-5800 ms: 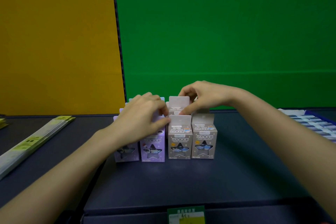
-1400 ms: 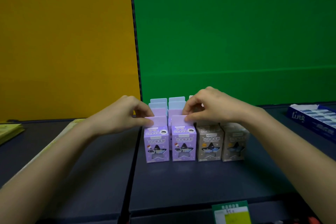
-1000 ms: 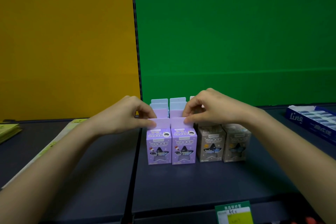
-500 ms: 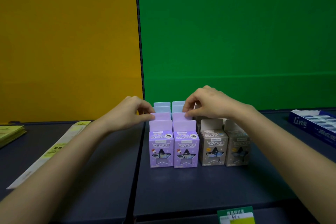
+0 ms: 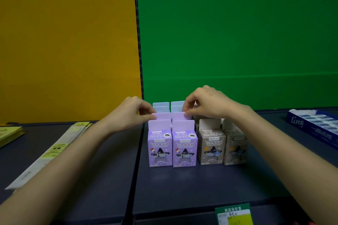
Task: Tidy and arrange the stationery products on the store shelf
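Both hands have shifted back from the front purple pair (image 5: 184, 150) on the dark shelf (image 5: 182, 184) to the row behind it. Right of the pair, a blue tray (image 5: 314, 128) is cut off by the frame. Left of the pair lies a long packet (image 5: 54, 150), its print unreadable. The left hand (image 5: 128, 115) has its fingers (image 5: 150, 116) grasping the left second-row tab (image 5: 161, 116). The right hand (image 5: 210, 104) pinches the right second-row tab (image 5: 181, 116) and hides whatever stands behind two grey boxes (image 5: 212, 149) just right of the pair. Behind the pair only tabs show: two purple, then pale blue tabs (image 5: 161, 105), at least two. One price tag (image 5: 234, 213), below the pair, is cropped.
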The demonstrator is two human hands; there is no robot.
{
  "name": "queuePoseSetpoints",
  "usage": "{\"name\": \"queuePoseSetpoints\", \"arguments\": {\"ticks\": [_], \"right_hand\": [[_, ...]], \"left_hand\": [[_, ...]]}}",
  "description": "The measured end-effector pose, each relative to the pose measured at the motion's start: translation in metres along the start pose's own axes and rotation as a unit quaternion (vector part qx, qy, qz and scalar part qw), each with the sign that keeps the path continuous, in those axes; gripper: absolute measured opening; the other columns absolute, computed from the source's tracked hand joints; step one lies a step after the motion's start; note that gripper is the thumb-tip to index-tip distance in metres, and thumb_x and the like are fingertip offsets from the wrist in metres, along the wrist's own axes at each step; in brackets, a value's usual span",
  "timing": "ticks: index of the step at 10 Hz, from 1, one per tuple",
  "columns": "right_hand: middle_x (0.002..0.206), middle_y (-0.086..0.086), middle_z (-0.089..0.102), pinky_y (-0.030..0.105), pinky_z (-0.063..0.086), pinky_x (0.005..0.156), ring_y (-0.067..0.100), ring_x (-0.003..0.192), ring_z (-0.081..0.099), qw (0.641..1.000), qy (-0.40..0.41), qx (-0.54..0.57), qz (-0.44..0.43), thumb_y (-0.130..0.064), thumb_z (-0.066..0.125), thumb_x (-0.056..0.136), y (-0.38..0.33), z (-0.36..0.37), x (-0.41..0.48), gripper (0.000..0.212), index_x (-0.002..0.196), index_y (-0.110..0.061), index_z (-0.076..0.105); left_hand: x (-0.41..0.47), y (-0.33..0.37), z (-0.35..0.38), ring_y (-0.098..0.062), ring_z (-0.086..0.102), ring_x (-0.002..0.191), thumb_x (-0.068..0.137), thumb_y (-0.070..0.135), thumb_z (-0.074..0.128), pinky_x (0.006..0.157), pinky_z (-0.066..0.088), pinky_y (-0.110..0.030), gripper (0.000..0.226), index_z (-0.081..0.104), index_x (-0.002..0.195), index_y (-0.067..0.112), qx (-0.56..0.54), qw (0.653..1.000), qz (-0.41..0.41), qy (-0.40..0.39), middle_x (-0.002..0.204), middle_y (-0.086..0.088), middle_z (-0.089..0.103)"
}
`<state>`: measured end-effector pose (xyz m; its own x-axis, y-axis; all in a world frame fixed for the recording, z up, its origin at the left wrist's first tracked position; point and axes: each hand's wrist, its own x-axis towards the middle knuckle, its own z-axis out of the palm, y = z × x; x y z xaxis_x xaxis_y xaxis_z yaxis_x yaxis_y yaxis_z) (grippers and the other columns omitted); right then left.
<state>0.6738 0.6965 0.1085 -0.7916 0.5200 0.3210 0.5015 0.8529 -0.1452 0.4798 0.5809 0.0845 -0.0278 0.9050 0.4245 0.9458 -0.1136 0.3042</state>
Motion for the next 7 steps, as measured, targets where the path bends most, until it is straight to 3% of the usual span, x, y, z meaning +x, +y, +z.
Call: {"name": "queuePoseSetpoints", "arguments": {"ticks": [4, 5, 6, 7], "right_hand": [[0.066, -0.026, 0.055, 0.027, 0.041, 0.069, 0.009, 0.073, 0.055, 0.999, 0.022, 0.018, 0.016, -0.040, 0.070, 0.074, -0.002, -0.002, -0.006, 0.020, 0.091, -0.030, 0.070], [0.081, -0.019, 0.065, 0.032, 0.049, 0.076, 0.009, 0.076, 0.060, 0.998, 0.052, 0.028, 0.013, -0.038, 0.066, 0.078, -0.003, -0.007, -0.015, 0.021, 0.097, -0.029, 0.068], [0.086, -0.013, 0.069, 0.034, 0.051, 0.079, 0.011, 0.080, 0.063, 0.994, 0.100, 0.050, -0.006, -0.031, 0.064, 0.080, -0.006, -0.015, -0.026, 0.016, 0.096, -0.028, 0.069], [0.088, -0.007, 0.072, 0.026, 0.048, 0.076, 0.009, 0.079, 0.062, 0.983, 0.151, 0.099, -0.018, -0.023, 0.064, 0.083, -0.010, -0.023, -0.042, 0.014, 0.095, -0.025, 0.070]], "left_hand": [[-0.004, 0.000, -0.003, -0.005, 0.054, 0.069, 0.081, 0.028, 0.066, 0.055, 0.039, -0.006, 0.025, 0.070, 0.100, 0.012, 0.018, 0.999, 0.006, 0.026, 0.096, -0.002, 0.070], [-0.015, 0.002, -0.014, -0.011, 0.056, 0.076, 0.083, 0.026, 0.062, 0.054, 0.035, -0.010, 0.024, 0.067, 0.104, 0.016, 0.045, 0.997, 0.007, 0.069, 0.099, 0.001, 0.068], [-0.039, 0.008, -0.035, -0.005, 0.057, 0.075, 0.084, 0.023, 0.061, 0.057, 0.036, -0.011, 0.020, 0.067, 0.102, 0.019, 0.051, 0.990, 0.013, 0.127, 0.093, 0.007, 0.067], [-0.074, 0.013, -0.059, 0.004, 0.055, 0.079, 0.083, 0.027, 0.062, 0.060, 0.040, -0.013, 0.015, 0.066, 0.097, 0.028, 0.005, 0.982, 0.007, 0.188, 0.082, 0.022, 0.063]]}}
